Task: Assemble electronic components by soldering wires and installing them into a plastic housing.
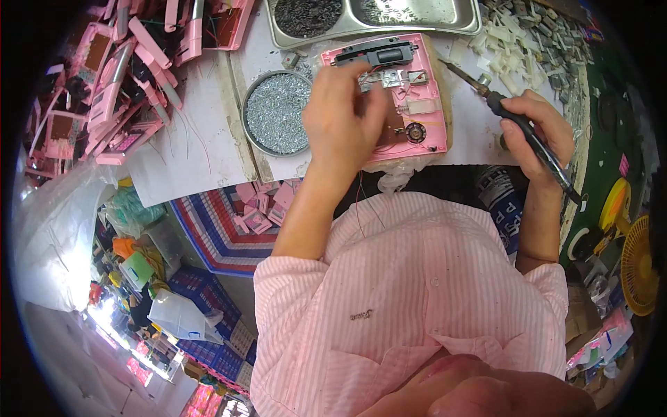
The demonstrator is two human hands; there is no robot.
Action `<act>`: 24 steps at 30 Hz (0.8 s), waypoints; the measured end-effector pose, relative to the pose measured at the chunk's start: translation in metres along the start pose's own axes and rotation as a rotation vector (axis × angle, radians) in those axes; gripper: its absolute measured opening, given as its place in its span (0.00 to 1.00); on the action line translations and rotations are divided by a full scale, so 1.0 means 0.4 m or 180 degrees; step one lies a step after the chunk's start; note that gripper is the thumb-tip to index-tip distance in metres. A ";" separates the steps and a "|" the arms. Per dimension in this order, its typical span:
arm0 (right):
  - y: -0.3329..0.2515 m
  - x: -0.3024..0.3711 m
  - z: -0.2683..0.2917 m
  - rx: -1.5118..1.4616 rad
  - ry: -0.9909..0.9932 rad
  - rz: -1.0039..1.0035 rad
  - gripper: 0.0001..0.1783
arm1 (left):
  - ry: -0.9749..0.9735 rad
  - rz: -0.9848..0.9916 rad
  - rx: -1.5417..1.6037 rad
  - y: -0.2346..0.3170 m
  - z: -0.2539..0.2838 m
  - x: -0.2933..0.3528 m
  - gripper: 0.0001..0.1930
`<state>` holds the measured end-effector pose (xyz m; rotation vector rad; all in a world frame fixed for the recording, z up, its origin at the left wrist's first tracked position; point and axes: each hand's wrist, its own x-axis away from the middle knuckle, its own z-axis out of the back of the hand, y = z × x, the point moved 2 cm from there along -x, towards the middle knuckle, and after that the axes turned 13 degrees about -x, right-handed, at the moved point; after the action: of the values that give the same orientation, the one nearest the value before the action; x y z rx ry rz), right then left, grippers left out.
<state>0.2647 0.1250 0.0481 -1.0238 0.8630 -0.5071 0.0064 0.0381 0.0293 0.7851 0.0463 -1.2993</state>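
My left hand (340, 115) reaches over a pink plastic casing (439, 115); its thumb and index finger are apart and bent over the metal parts and wires inside. Whether a fingertip presses on a part is hard to see. The casing holds a dark grey bar (379, 57), a silver metal part (417, 77), a whitish block (420, 106) and a small round speaker (415, 132). My right hand (538, 132) is closed around a black electric screwdriver (529, 135). Its thin tip points up and left, just right of the casing and apart from it.
Left of the casing stands a round dish of small screws (278, 115). A metal tray (417, 24) with dark small parts lies behind. Pink casings (111, 90) pile up at far left, pale plastic pieces (507, 52) at far right. A striped basket (208, 229) sits below the table edge.
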 end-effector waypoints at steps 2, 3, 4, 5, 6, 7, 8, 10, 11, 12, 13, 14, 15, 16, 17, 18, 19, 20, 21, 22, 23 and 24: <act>-0.006 0.011 0.020 -0.0056 0.0125 -0.0018 0.14 | -0.0642 -0.0593 0.0251 0.034 0.007 0.018 0.08; -0.013 0.016 0.029 -0.0076 0.0192 -0.0029 0.14 | -0.0962 -0.0896 0.0384 0.053 0.011 0.027 0.09; -0.022 0.018 0.036 -0.0019 0.0203 0.0009 0.14 | -0.1346 -0.1038 0.0102 0.078 0.010 0.030 0.09; -0.028 0.017 0.038 0.0012 0.0211 0.0074 0.14 | -0.1442 -0.1165 -0.0071 0.083 -0.006 0.038 0.09; -0.035 0.016 0.040 0.0047 0.0218 0.0138 0.14 | -0.1537 -0.1292 -0.0243 0.080 -0.029 0.048 0.08; -0.041 0.018 0.042 0.0084 0.0225 0.0200 0.15 | -0.1630 -0.1419 -0.0414 0.078 -0.044 0.052 0.08; -0.045 0.023 0.048 0.0081 0.0224 0.0190 0.15 | -0.1612 -0.1402 -0.0300 0.078 -0.047 0.045 0.07; -0.056 0.035 0.061 0.0075 0.0217 0.0169 0.16 | -0.1577 -0.1361 -0.0070 0.071 -0.044 0.030 0.06; -0.050 0.046 0.063 -0.0026 0.0312 0.0154 0.17 | -0.1687 -0.1084 0.0268 0.059 -0.040 0.027 0.06; -0.042 0.059 0.062 -0.0130 0.0403 0.0140 0.18 | -0.1789 -0.0798 0.0601 0.044 -0.035 0.026 0.06; -0.033 0.072 0.056 -0.0238 0.0489 0.0127 0.19 | -0.1883 -0.0503 0.0930 0.032 -0.031 0.025 0.06; -0.029 0.081 0.041 -0.0353 0.0709 -0.0029 0.20 | -0.1976 -0.0331 0.1054 0.024 -0.031 0.023 0.05; -0.025 0.089 0.018 -0.0468 0.0935 -0.0180 0.21 | -0.2069 -0.0164 0.1173 0.020 -0.031 0.019 0.05; -0.020 0.096 0.001 -0.0587 0.1156 -0.0329 0.22 | -0.2159 0.0008 0.1289 0.017 -0.031 0.016 0.04; -0.008 0.098 -0.012 -0.1017 0.0972 -0.0649 0.24 | -0.2238 0.0196 0.1397 0.013 -0.030 0.017 0.04; 0.000 0.081 -0.040 -0.0864 0.0723 -0.0454 0.25 | -0.2253 0.0426 0.1458 0.009 -0.035 0.022 0.04; 0.009 0.056 -0.077 -0.0713 0.0473 -0.0259 0.26 | -0.2265 0.0659 0.1516 0.005 -0.043 0.029 0.04; 0.019 0.039 -0.110 -0.0506 0.0393 -0.0225 0.27 | -0.2274 0.0904 0.1590 0.000 -0.046 0.031 0.04; 0.022 0.023 -0.138 -0.0291 0.0332 -0.0192 0.28 | -0.2263 0.0905 0.1653 0.003 -0.046 0.028 0.04; 0.016 0.003 -0.162 -0.0280 0.0378 -0.0077 0.28 | -0.2252 0.0905 0.1717 0.006 -0.046 0.024 0.04; 0.024 -0.003 -0.178 -0.0261 0.0410 -0.0053 0.28 | -0.2225 0.0918 0.1768 0.005 -0.044 0.025 0.04; 0.035 -0.004 -0.192 -0.0239 0.0444 -0.0029 0.29 | -0.2221 0.0858 0.1752 0.006 -0.043 0.025 0.04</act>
<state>0.2008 0.0922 0.0172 -1.0706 1.0078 -0.5624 0.0181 0.0392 0.0132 0.7198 -0.9770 -1.2732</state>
